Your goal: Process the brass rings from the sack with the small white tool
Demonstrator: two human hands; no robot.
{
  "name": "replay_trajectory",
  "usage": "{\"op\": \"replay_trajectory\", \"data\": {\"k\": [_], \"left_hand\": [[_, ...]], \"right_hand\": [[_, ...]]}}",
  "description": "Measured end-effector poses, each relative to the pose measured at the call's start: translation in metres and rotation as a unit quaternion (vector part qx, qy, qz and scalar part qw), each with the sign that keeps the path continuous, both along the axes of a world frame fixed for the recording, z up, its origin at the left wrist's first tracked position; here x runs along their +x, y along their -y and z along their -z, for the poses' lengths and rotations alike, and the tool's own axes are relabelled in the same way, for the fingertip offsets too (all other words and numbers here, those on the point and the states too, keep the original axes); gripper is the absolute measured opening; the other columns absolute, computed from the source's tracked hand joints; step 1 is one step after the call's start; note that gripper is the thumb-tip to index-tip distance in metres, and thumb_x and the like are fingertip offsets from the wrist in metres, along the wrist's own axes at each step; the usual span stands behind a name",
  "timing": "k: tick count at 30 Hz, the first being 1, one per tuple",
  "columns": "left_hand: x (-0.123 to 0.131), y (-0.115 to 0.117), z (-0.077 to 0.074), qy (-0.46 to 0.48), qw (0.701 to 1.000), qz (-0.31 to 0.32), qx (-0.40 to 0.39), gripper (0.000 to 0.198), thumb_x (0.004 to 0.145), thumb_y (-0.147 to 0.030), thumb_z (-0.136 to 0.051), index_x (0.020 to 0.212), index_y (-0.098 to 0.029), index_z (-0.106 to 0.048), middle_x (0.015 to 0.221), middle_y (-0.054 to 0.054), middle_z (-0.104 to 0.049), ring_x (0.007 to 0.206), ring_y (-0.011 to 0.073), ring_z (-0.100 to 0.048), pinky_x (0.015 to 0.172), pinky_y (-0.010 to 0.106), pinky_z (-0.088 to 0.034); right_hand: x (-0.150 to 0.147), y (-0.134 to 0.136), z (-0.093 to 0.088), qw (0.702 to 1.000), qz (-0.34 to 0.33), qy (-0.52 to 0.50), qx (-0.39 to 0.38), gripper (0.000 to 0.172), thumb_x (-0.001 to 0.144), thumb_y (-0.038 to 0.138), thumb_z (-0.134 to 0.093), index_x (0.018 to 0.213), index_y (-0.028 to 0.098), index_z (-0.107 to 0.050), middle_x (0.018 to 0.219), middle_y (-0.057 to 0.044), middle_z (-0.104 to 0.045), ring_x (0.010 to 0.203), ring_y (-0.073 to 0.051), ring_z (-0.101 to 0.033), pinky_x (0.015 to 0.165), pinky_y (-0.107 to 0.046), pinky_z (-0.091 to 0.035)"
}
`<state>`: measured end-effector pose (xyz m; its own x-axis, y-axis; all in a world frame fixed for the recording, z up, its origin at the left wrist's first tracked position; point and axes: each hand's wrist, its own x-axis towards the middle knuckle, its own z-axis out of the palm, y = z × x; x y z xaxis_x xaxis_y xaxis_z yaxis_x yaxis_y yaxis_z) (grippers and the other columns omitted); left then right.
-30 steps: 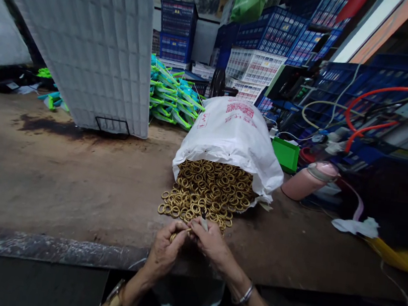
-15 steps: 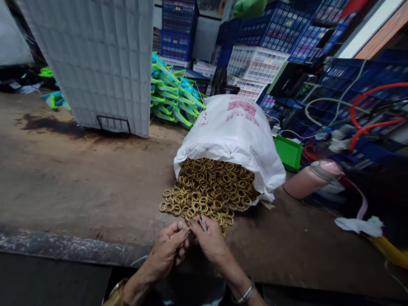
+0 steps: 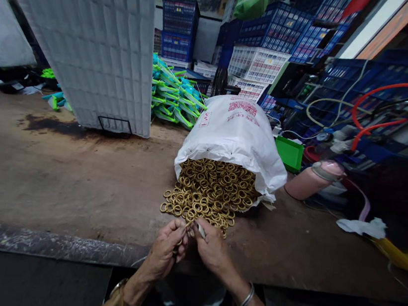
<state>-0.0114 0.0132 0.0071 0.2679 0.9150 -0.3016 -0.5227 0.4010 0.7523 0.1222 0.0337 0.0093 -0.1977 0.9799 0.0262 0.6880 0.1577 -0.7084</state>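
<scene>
Gold-coloured metal rings (image 3: 217, 190) spill in a heap from the mouth of a white woven sack (image 3: 233, 131) onto the table. Just in front of the heap, my left hand (image 3: 167, 248) is closed, pinching a gold ring (image 3: 188, 225) between thumb and finger; more rings seem tucked in its curled fingers. My right hand (image 3: 214, 249) is closed around a small slim tool (image 3: 201, 231) with a pale end sticking up past the thumb. Its working tip, hidden by the fingers, is close to the pinched ring. The fingertips of both hands nearly meet.
A tall grey-white ribbed panel (image 3: 101, 49) stands on the wooden table (image 3: 54, 178) at left. Behind it lie green and turquoise plastic pieces (image 3: 176, 94). To the right are a green tray (image 3: 288, 154), a pink bottle (image 3: 313, 180) and hoses. Stacked crates (image 3: 259, 62) fill the back.
Both hands stay in front of the ring heap. The left thumb and finger now show a ring at their tips, and the right hand has shifted slightly lower and right.
</scene>
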Motion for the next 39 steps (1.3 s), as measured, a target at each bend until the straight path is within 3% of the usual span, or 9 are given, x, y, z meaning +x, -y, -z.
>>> {"op": "replay_trajectory", "data": {"k": [4,16,25,33,39], "left_hand": [[0.000,-0.001,0.004,-0.012,1.000,-0.003,0.016,0.030,0.071,-0.044,-0.060,0.074,-0.018,-0.044,0.056,-0.007,-0.045,0.039,0.0022,-0.034,0.038,0.014,-0.024],[0.001,0.000,0.001,-0.053,0.998,-0.009,0.026,0.033,0.069,-0.047,-0.060,0.071,-0.019,-0.042,0.053,-0.008,-0.044,0.038,0.0027,-0.033,0.038,0.015,-0.024],[0.000,-0.001,0.007,-0.068,0.997,-0.016,0.038,0.031,0.073,-0.046,-0.057,0.071,-0.019,-0.042,0.053,-0.007,-0.045,0.037,0.0028,-0.033,0.037,0.015,-0.025],[-0.004,0.003,0.011,-0.073,0.996,-0.015,0.049,0.027,0.076,-0.042,-0.055,0.069,-0.019,-0.042,0.056,-0.007,-0.046,0.039,0.0027,-0.034,0.037,0.015,-0.027],[-0.004,0.003,0.012,-0.093,0.994,-0.013,0.059,0.027,0.077,-0.043,-0.052,0.070,-0.019,-0.041,0.054,-0.008,-0.044,0.037,0.0029,-0.033,0.035,0.014,-0.026]], "right_hand": [[-0.001,0.006,-0.001,0.997,-0.029,0.075,0.012,0.016,0.072,0.010,-0.038,0.069,0.020,-0.050,0.061,0.002,-0.056,0.055,-0.010,-0.047,0.053,-0.020,-0.026],[-0.005,0.007,-0.003,0.986,-0.028,0.160,0.023,0.024,0.069,0.006,-0.038,0.082,0.020,-0.052,0.074,-0.001,-0.062,0.065,-0.013,-0.053,0.057,-0.022,-0.025],[-0.012,0.008,-0.015,0.980,-0.018,0.197,0.013,0.023,0.069,0.004,-0.038,0.081,0.019,-0.052,0.075,-0.003,-0.063,0.066,-0.014,-0.053,0.057,-0.024,-0.024],[-0.013,0.006,-0.008,0.981,-0.001,0.194,0.014,0.015,0.073,0.009,-0.040,0.076,0.019,-0.050,0.069,-0.001,-0.060,0.059,-0.012,-0.050,0.054,-0.024,-0.021],[-0.014,0.006,-0.008,0.982,-0.022,0.185,0.014,0.017,0.073,0.006,-0.038,0.077,0.018,-0.049,0.068,-0.001,-0.060,0.060,-0.012,-0.050,0.054,-0.023,-0.022]]}}
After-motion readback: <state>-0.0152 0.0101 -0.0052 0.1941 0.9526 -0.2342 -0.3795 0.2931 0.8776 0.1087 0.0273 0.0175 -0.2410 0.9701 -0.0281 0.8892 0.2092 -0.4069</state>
